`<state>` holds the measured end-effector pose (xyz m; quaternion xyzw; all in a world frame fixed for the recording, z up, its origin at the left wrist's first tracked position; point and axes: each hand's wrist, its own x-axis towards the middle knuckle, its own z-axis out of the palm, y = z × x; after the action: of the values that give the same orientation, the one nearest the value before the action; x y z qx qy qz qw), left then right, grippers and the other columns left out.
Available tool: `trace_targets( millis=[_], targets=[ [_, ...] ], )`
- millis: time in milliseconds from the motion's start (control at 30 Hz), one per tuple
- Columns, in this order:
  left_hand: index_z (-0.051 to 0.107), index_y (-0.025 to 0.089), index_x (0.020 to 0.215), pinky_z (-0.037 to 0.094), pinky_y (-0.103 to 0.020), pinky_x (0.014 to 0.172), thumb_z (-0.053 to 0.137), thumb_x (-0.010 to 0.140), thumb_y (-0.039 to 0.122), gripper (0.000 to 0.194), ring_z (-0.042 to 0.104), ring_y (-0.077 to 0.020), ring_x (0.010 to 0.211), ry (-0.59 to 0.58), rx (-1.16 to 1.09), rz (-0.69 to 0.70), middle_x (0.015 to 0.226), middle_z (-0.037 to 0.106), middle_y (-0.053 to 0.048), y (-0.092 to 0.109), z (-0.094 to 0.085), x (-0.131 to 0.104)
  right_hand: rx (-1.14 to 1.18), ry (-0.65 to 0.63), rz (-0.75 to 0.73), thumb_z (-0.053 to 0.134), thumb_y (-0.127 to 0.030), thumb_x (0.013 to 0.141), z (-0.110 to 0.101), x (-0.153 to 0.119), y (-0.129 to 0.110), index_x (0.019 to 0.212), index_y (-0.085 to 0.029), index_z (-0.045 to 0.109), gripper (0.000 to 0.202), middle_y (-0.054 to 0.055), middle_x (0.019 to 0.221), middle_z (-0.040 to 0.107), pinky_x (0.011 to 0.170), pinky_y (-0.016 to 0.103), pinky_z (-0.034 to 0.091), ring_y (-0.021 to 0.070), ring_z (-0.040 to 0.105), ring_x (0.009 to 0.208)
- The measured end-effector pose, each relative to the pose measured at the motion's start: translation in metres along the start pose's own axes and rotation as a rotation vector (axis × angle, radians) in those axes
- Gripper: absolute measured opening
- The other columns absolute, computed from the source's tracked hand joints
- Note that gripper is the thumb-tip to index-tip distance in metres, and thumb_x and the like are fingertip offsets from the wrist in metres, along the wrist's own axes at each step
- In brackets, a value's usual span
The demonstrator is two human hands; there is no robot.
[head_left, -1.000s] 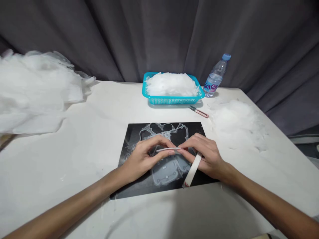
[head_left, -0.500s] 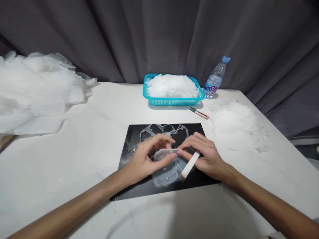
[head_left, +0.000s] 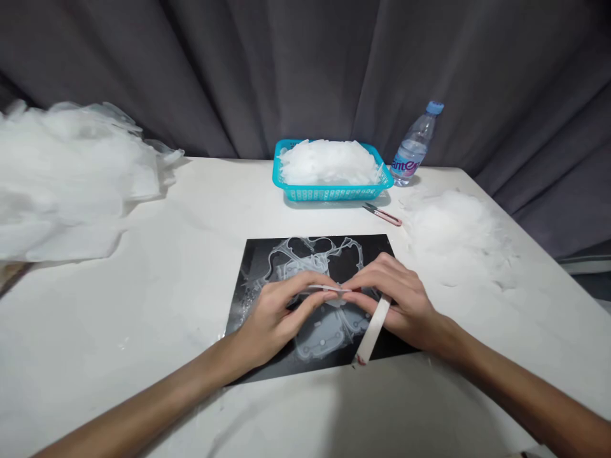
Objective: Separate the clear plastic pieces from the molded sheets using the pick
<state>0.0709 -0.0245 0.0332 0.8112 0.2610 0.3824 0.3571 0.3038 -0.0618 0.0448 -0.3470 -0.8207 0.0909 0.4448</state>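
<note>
Over the black mat (head_left: pixel 274 366), my left hand (head_left: pixel 277 312) pinches a thin translucent plastic piece (head_left: pixel 319 288), seen nearly edge-on. My right hand (head_left: pixel 403 292) has its fingertips at the right end of the same piece, meeting the left fingertips. A white, flat stick-like tool (head_left: pixel 373 332) with a reddish lower end is tucked in the right hand and slants down toward me; its upper end is hidden by the fingers. Beneath the hands lie clear molded plastic pieces (head_left: pixel 319 337) with rounded corners. Thin curved plastic strips (head_left: pixel 353 245) spread along the mat's far side.
A turquoise basket (head_left: pixel 334 193) heaped with white translucent pieces stands at the back, beside a water bottle (head_left: pixel 409 152). Pink-handled thread snips (head_left: pixel 383 215) lie before it. A large translucent pile (head_left: pixel 71 184) fills the left; a smaller heap of scraps (head_left: pixel 458 235) lies right.
The held piece has tipped from showing its face to nearly edge-on. Both hands have closed in at its right end, and the white tool now points lower and farther right.
</note>
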Motion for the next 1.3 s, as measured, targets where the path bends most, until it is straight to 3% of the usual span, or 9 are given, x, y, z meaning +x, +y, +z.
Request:
trace_targets(
  millis=[233, 367, 533, 633, 800, 900, 1000, 1133, 1300],
  targets=[
    [0.072, 0.023, 0.111, 0.060, -0.016, 0.082, 0.072, 0.095, 0.011, 0.020, 0.078, -0.0101, 0.088, 0.035, 0.003, 0.025, 0.100, 0.081, 0.001, 0.000, 0.003, -0.002, -0.039, 0.084, -0.041, 0.072, -0.015, 0.097, 0.001, 0.000, -0.002, 0.102, -0.018, 0.070, 0.007, 0.004, 0.085, 0.078, 0.066, 0.031, 0.051, 0.0165, 0.066, 0.075],
    [0.073, 0.022, 0.110, 0.060, -0.016, 0.079, 0.073, 0.095, 0.011, 0.019, 0.078, -0.0102, 0.087, 0.029, 0.013, 0.027, 0.100, 0.081, 0.001, 0.003, 0.003, -0.002, 0.009, 0.050, -0.002, 0.070, -0.015, 0.099, 0.001, -0.001, -0.002, 0.102, -0.019, 0.070, 0.005, 0.004, 0.086, 0.077, 0.067, 0.031, 0.050, 0.0162, 0.064, 0.076],
    [0.073, 0.021, 0.108, 0.060, -0.020, 0.082, 0.071, 0.097, 0.012, 0.014, 0.076, -0.0121, 0.086, 0.005, 0.007, 0.010, 0.099, 0.080, -0.001, 0.004, 0.002, -0.001, 0.190, -0.161, 0.383, 0.074, -0.035, 0.097, -0.009, -0.004, 0.019, 0.109, -0.021, 0.070, 0.019, 0.000, 0.081, 0.070, 0.065, 0.028, 0.048, 0.0145, 0.059, 0.071],
    [0.073, 0.019, 0.107, 0.060, -0.023, 0.083, 0.070, 0.097, 0.012, 0.012, 0.075, -0.0132, 0.087, 0.004, 0.004, 0.017, 0.098, 0.079, -0.002, 0.005, 0.002, -0.001, 0.083, -0.175, 0.613, 0.074, -0.043, 0.095, -0.024, -0.006, 0.037, 0.112, -0.021, 0.069, 0.028, 0.001, 0.086, 0.068, 0.064, 0.028, 0.047, 0.0148, 0.060, 0.070],
    [0.072, 0.019, 0.110, 0.060, -0.025, 0.084, 0.067, 0.100, 0.012, 0.014, 0.075, -0.0144, 0.091, 0.003, 0.025, 0.022, 0.101, 0.079, -0.003, 0.003, 0.000, -0.001, -0.153, -0.254, 0.565, 0.069, -0.048, 0.098, -0.042, 0.000, 0.049, 0.107, -0.022, 0.071, 0.028, 0.005, 0.096, 0.074, 0.074, 0.033, 0.051, 0.0213, 0.068, 0.084],
    [0.071, 0.019, 0.113, 0.058, -0.025, 0.083, 0.066, 0.099, 0.008, 0.019, 0.073, -0.0141, 0.093, 0.003, 0.032, 0.084, 0.103, 0.078, -0.003, 0.000, -0.001, 0.001, -0.325, -0.174, 0.475, 0.056, -0.038, 0.106, -0.038, 0.009, 0.065, 0.103, -0.020, 0.071, 0.023, 0.009, 0.101, 0.074, 0.083, 0.038, 0.052, 0.0252, 0.068, 0.092],
    [0.070, 0.020, 0.115, 0.057, -0.028, 0.081, 0.066, 0.098, 0.006, 0.022, 0.071, -0.0149, 0.091, 0.008, 0.044, 0.160, 0.104, 0.078, -0.004, -0.004, -0.002, 0.001, -0.627, -0.117, 0.394, 0.054, -0.029, 0.105, -0.025, 0.018, 0.096, 0.119, -0.015, 0.068, 0.024, 0.018, 0.122, 0.067, 0.096, 0.046, 0.049, 0.0344, 0.059, 0.115],
    [0.069, 0.020, 0.119, 0.056, -0.030, 0.083, 0.063, 0.100, 0.004, 0.026, 0.069, -0.0159, 0.093, -0.026, 0.036, 0.167, 0.107, 0.078, -0.005, -0.007, -0.002, -0.002, -0.757, -0.142, 0.454, 0.052, -0.030, 0.105, -0.012, 0.020, 0.131, 0.109, -0.015, 0.071, 0.025, 0.017, 0.107, 0.067, 0.091, 0.046, 0.049, 0.0336, 0.057, 0.102],
    [0.068, 0.019, 0.115, 0.056, -0.031, 0.085, 0.065, 0.100, 0.008, 0.019, 0.070, -0.0163, 0.091, -0.008, 0.046, 0.155, 0.103, 0.077, -0.005, -0.007, -0.001, -0.003, -0.828, -0.191, 0.461, 0.044, -0.025, 0.107, -0.007, 0.019, 0.134, 0.101, -0.014, 0.071, 0.030, 0.018, 0.101, 0.067, 0.082, 0.041, 0.045, 0.0318, 0.058, 0.095]
  ],
)
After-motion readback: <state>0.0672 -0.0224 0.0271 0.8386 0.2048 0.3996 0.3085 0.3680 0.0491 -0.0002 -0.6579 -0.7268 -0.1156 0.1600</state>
